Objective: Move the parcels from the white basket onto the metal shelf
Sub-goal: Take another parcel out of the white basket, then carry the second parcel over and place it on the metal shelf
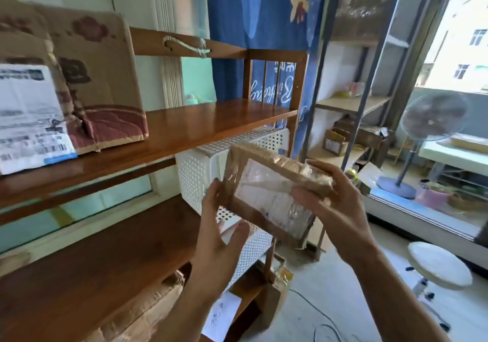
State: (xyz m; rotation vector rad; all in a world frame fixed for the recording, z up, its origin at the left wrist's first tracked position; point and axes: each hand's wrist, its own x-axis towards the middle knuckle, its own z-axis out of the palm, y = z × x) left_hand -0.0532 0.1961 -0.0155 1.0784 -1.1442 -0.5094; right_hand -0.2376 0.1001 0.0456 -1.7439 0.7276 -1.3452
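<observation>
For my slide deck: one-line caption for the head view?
Both hands, left and right, hold a taped parcel before the white basket.

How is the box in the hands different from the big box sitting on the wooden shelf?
The held parcel is small and flat; the big cardboard box on the wooden shelf is much bigger and taller. The parcel is wrapped in shiny clear tape, while the big box is bare cardboard with reddish printed pictures. The parcel is tilted in the air between the left hand and right hand; the big box rests on the shelf. Both are brown cardboard.
</observation>
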